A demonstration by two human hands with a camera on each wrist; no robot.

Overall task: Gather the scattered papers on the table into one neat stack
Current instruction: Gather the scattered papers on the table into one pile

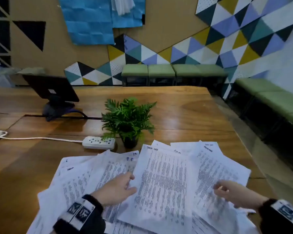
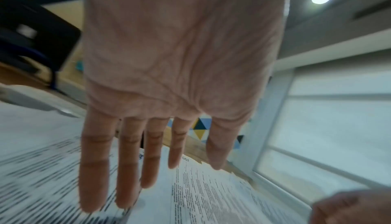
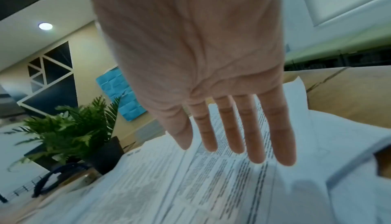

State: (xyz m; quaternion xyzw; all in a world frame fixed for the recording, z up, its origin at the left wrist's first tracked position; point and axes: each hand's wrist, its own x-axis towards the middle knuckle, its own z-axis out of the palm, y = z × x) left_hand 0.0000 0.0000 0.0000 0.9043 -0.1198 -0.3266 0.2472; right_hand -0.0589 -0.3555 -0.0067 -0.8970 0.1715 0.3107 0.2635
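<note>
Several printed white sheets (image 1: 162, 179) lie fanned and overlapping on the near part of the wooden table (image 1: 184, 112). My left hand (image 1: 130, 183) is over the left sheets, its fingertips at the left edge of the top middle sheet. The left wrist view shows this left hand (image 2: 135, 169) with straight, slightly spread fingers above the print. My right hand (image 1: 218, 187) is over the right-hand sheets (image 1: 215, 166). In the right wrist view the right hand (image 3: 232, 137) is also flat with straight fingers just above the paper (image 3: 190, 185). Neither hand grips a sheet.
A potted fern (image 1: 128, 119) stands just behind the papers, with a white power strip (image 1: 99, 142) and its cable to the left. A dark screen on a stand (image 1: 51, 88) is at the far left. The table's right edge (image 1: 240, 149) runs close to the right sheets.
</note>
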